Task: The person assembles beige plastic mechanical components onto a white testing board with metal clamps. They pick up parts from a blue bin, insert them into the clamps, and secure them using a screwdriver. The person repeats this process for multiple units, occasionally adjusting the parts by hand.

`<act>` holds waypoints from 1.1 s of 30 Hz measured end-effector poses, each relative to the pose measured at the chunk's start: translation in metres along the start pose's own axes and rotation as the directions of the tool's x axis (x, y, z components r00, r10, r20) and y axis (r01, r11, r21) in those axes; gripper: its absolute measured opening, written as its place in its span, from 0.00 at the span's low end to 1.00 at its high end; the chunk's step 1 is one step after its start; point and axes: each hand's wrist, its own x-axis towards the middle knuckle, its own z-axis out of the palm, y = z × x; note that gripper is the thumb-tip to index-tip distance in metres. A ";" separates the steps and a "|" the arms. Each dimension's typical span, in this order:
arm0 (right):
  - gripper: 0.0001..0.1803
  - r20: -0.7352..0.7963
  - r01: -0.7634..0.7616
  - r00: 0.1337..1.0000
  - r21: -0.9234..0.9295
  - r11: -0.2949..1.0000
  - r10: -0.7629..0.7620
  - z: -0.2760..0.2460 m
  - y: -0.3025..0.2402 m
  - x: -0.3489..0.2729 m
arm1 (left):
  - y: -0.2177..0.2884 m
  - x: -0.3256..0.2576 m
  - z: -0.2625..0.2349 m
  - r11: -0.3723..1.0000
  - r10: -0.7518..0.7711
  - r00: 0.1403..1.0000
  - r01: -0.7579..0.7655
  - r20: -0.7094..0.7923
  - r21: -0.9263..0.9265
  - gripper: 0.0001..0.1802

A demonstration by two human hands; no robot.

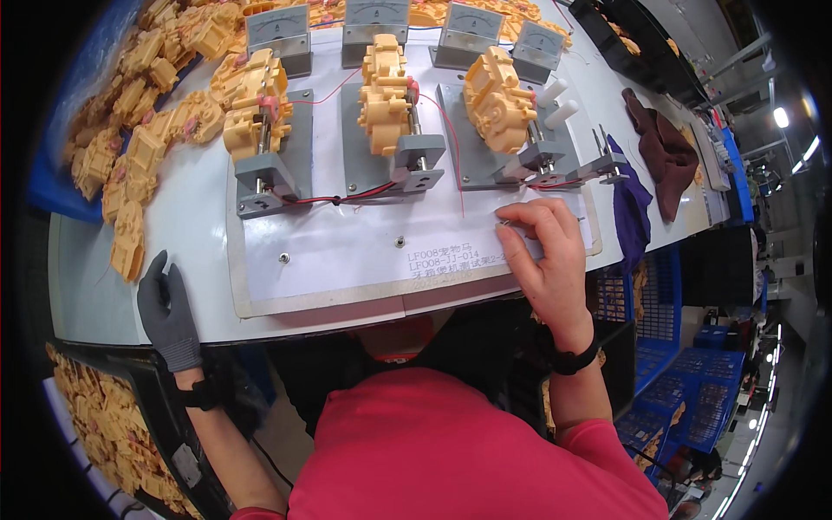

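Resting near the front edge of the bench, above a black crate well filled with yellow units, the gloved left hand has its grip loosely spread and holds nothing I can make out. The bare right hand hovers over the near right part of a white papered board, its thumb and forefinger tips close together; whether that grip pinches something thin, I cannot tell.

Farther in, three grey stands each carry one of the yellow gearbox-like units: the left unit, the middle unit and the right unit. So loading looks done on all three. A thin red wire trails from the middle unit, its lower end lying on the board, seemingly unattached; that connection may be left to do.

Beyond stand four dial meters, their needles too small to read, so no result can be judged. A large heap of loose yellow units runs along the left and back; which are finished and which are waiting does not show.
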 end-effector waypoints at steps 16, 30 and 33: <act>0.08 -0.025 -0.004 1.000 0.004 1.000 0.004 0.001 -0.001 0.000 | -0.004 0.000 0.001 0.999 0.001 1.000 -0.001 -0.013 -0.038 0.15; 0.07 -0.024 -0.012 1.000 0.011 1.000 0.012 0.002 0.001 -0.002 | 0.001 -0.001 0.001 1.000 0.010 1.000 -0.010 -0.014 -0.019 0.15; 0.07 -0.023 -0.008 1.000 0.011 1.000 0.008 0.001 0.000 -0.001 | 0.000 -0.001 0.001 1.000 0.010 1.000 -0.011 -0.015 -0.023 0.15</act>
